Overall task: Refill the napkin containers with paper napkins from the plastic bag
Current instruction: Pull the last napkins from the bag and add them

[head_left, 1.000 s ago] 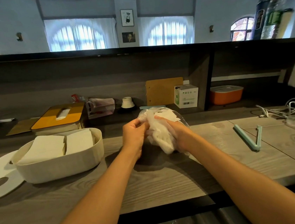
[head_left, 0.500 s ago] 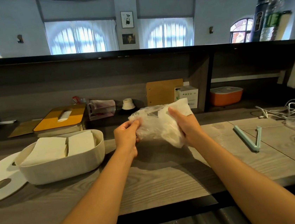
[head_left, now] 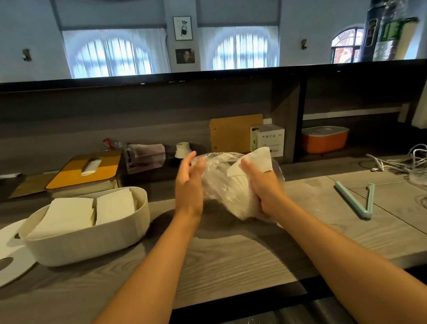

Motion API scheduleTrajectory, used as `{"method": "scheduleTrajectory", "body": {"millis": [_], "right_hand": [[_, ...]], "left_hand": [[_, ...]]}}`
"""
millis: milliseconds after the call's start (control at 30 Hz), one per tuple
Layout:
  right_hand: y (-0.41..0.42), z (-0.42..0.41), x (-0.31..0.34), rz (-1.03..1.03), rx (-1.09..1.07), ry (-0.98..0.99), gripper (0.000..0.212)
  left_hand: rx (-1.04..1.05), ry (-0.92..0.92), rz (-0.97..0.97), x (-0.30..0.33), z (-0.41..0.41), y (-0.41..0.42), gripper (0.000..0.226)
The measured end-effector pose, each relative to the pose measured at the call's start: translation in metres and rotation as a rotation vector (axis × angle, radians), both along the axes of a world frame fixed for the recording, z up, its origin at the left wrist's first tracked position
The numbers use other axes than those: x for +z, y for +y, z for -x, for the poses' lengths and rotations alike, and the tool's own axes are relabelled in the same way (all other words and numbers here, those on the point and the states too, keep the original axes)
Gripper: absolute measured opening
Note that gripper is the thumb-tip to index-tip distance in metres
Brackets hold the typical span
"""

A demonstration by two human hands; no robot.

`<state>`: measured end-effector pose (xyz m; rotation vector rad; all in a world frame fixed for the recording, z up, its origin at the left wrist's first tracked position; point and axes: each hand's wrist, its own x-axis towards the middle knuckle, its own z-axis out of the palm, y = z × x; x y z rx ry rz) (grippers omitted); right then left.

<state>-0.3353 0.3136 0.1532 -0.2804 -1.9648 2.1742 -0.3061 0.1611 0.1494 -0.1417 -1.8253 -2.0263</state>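
While right hand (head_left: 265, 192) grips plastic bag (head_left: 226, 187), left hand (head_left: 189, 184) touches it.

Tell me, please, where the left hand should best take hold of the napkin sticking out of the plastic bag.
Probably pinch the napkin's free upper corner, coming from above left: it pokes out past the plastic bag's mouth, while the right hand grips bag and napkins lower down.
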Motion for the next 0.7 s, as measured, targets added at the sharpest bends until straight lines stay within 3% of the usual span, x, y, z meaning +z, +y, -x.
{"method": "scheduleTrajectory", "body": {"millis": [100,167,233,500,700], "right_hand": [[-0.006,0.000,-0.003,0.103,0.107,-0.013,0.032],[-0.008,-0.001,-0.003,0.158,0.087,-0.023,0.039],[-0.004,-0.001,-0.002,0.273,0.052,-0.033,0.042],[0.009,0.002,0.009,0.465,-0.126,0.052,0.053],[0.033,0.004,0.019,0.610,-0.203,0.076,0.044]], "left_hand": [[-0.072,-0.030,0.260,-0.011,0.002,0.012,0.064],[-0.011,-0.032,0.343,-0.015,0.004,0.015,0.042],[0.031,-0.007,0.350,-0.016,0.004,0.015,0.031],[0.189,-0.010,0.271,-0.015,0.005,0.005,0.048],[0.348,-0.077,0.175,-0.015,0.010,-0.011,0.028]]}}
